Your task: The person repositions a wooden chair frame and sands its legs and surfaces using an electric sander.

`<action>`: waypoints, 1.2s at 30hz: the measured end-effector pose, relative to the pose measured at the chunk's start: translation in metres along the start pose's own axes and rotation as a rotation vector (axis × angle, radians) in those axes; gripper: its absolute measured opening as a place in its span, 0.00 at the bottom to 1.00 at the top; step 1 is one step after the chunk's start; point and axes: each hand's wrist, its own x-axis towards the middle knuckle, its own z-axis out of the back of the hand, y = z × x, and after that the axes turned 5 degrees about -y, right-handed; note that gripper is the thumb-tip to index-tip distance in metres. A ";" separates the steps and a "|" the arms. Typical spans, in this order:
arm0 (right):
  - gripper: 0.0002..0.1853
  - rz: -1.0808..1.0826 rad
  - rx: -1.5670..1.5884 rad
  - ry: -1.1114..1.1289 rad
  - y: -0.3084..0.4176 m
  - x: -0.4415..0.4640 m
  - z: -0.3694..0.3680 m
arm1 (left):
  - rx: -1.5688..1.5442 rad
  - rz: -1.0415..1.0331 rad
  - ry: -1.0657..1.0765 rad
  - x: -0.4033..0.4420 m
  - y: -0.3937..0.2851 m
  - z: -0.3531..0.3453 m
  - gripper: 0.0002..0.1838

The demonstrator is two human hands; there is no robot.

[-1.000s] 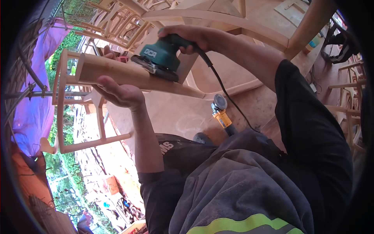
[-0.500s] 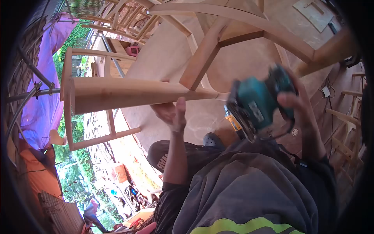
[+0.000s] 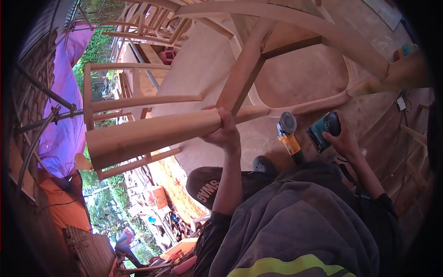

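Wooden leg (image 3: pixel 154 135) is clasped in left hand (image 3: pixel 227 132), teal sander (image 3: pixel 322 129) in right hand (image 3: pixel 344 142), grips partly hidden.

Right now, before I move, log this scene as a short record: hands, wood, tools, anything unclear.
Left hand: gripping tapered wooden leg, near slanted brace
Right hand: holding green DCA sander
Sander contact: apart from the leg
Yellow grinder: beside the sander, in neither hand
Unclear: whether the sander is running

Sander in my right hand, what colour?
The sander is teal and black; the head view shows it.
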 end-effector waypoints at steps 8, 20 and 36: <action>0.37 -0.040 0.025 -0.030 -0.015 -0.019 0.030 | -0.108 -0.260 -0.129 0.038 0.048 -0.037 0.26; 0.41 -0.044 -0.048 -0.234 -0.011 -0.082 0.081 | -0.497 -0.260 0.279 0.140 -0.077 -0.162 0.39; 0.38 -0.107 -0.003 -0.318 -0.021 -0.134 0.075 | -0.630 -0.112 0.544 0.035 -0.120 -0.050 0.05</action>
